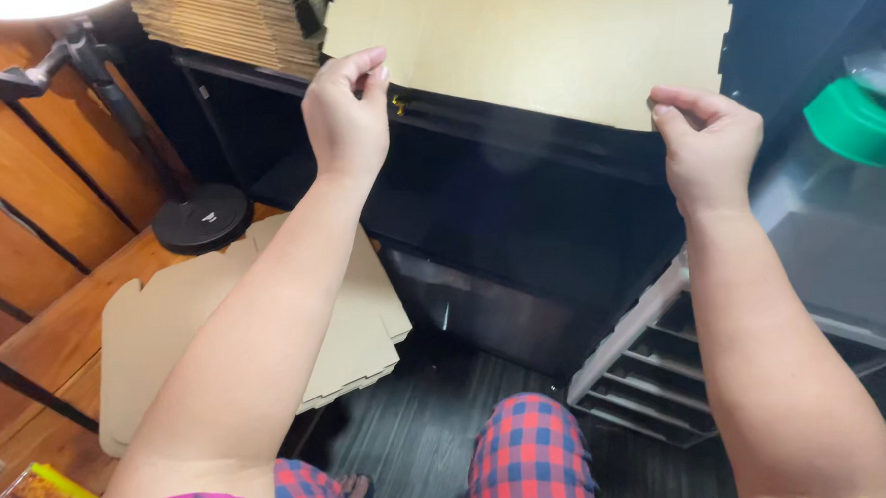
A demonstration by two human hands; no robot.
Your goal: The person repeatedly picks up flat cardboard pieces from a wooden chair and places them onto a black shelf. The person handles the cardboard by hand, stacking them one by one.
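Both hands up, holding one flat cardboard blank (539, 46) by its lower edge, out in front over a black cabinet (522, 226). Left hand (346, 119) pinches the blank's 7 o'clock corner, thumb and fingers closed on the edge; right hand (709, 146) pinches the 5 o'clock corner the same way. So the sheet spans between the hands and rises to 12 o'clock from both, top edge out of frame. Handling, my read: light, thin corrugated sheet, stiff enough to hold flat when gripped at two corners, but it will likely flop or crease along its scored folds if held one-handed from an end. Surface looks matte, not slippery. Edges and notched tabs look like the weak spots; the two-corner edge pinch looks right, wide apart to keep it from sagging. Around it: stack of more flat cardboard blanks (229, 24) at 11 o'clock of the left hand, on the cabinet top; a folded cardboard piece (158, 331) lies on the wooden surface at 7 o'clock, below the left forearm. Round black lamp base (203, 218) at 8 o'clock of the left hand. Grey slotted tray rack (657, 369) below the right forearm.
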